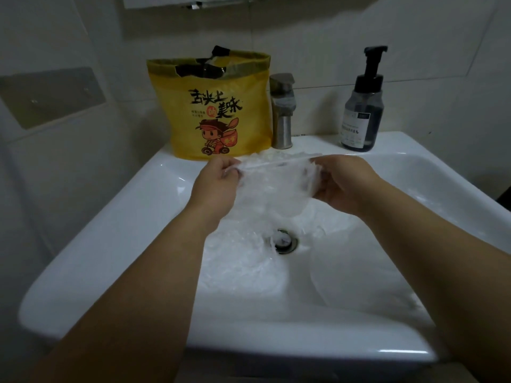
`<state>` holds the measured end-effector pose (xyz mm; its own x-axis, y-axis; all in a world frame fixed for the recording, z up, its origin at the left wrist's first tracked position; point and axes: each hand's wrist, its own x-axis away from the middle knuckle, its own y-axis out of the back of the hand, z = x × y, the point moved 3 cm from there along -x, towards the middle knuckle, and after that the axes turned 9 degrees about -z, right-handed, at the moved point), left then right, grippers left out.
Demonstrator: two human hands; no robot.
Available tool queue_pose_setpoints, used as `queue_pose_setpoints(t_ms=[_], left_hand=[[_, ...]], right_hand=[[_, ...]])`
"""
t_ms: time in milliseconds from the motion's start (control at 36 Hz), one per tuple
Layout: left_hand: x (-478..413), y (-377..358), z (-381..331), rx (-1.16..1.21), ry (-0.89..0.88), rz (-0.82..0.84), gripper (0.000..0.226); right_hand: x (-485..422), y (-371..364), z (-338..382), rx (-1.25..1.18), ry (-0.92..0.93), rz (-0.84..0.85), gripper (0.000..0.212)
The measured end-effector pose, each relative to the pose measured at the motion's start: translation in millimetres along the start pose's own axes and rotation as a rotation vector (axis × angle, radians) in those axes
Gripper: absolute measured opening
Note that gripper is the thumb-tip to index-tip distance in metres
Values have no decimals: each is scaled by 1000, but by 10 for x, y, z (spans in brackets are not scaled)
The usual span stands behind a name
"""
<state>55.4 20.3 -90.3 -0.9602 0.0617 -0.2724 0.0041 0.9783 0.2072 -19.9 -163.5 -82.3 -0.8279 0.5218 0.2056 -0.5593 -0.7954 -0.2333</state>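
White-tiled bathroom wall at the back, w/ a grey plate (52, 95) fixed on it at left. Below that, a white basin (110, 230) fills most of the view, drain (284, 240) near the centre.

On the back ledge, L to R: yellow printed bag (218, 106) standing upright w/ its top open, steel tap (282, 111) just beside it, then a dark pump bottle (362, 111) a bit further right, apart from the tap.

Both forearms reach in over the bowl. Left hand (218, 178) has its fingers curled, pinching the left edge of a clear plastic bag (276, 183). Right hand (343, 183) does the same on the right edge, fingers curled round it, thumb side up. So the bag is stretched between the two hands, held up above the drain, in front of the tap and yellow bag, not touching the bowl. It's see-through and blurred, so can't tell what's inside, if anything.

Down in the bowl: crumpled clear film (243, 261) lying left of the drain, and a round clear lid-like piece (345, 272) on the right slope. Edges of both are hard to make out vs. the white ceramic.
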Motion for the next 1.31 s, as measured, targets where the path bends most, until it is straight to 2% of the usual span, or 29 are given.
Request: queue_pose_setpoints(t_ms=[111, 222, 250, 333, 472, 556, 639, 750, 889, 972, 1028, 1056, 1139, 1194, 1222, 1278, 1306], left_hand=[[61, -81, -21, 23, 11, 96, 15], [107, -112, -38, -25, -9, 210, 4], [108, -107, -36, -24, -14, 228, 9], [92, -59, -45, 24, 13, 210, 15], [30, 41, -33, 76, 88, 110, 16], [1, 113, -32, 108, 122, 84, 16], [-19, 163, -33, 154, 144, 65, 16], [-33, 204, -12, 190, 194, 39, 37], [-45, 188, 24, 190, 234, 109, 20], [-13, 148, 16, 191, 272, 205, 5], [-1, 146, 32, 161, 291, 238, 12], [-15, 151, 53, 142, 293, 240, 23], [-56, 170, 97, 52, 280, 211, 57], [-43, 158, 136, -39, 256, 205, 53], [-38, 148, 152, -130, 211, 219, 42], [-7, 127, 179, -438, 70, 275, 28], [6, 117, 186, -604, 4, 306, 35]], right_hand=[[70, -28, 24, -159, -100, 80, 14], [151, -46, 51, -252, -122, 24, 17], [171, -44, 63, -252, -102, 1, 14], [191, 15, 108, -110, 3, -53, 18], [226, -28, 118, 315, 61, 306, 26], [249, -53, 75, 511, 63, 427, 47], [219, -39, 69, 570, 63, 375, 40], [162, -22, 95, 431, 85, 297, 27], [99, -6, 104, 387, 196, 121, 10], [137, -10, 120, 195, 148, 61, 11], [181, -1, 144, -24, 83, 50, 15], [188, 13, 157, -101, 71, 40, 16], [193, 57, 177, -140, 70, 5, 11], [186, 49, 174, -119, 62, 36, 12], [180, 42, 169, -109, 58, 56, 17], [178, 21, 156, -60, 55, 76, 25], [167, 13, 141, 1, 60, 84, 27]])
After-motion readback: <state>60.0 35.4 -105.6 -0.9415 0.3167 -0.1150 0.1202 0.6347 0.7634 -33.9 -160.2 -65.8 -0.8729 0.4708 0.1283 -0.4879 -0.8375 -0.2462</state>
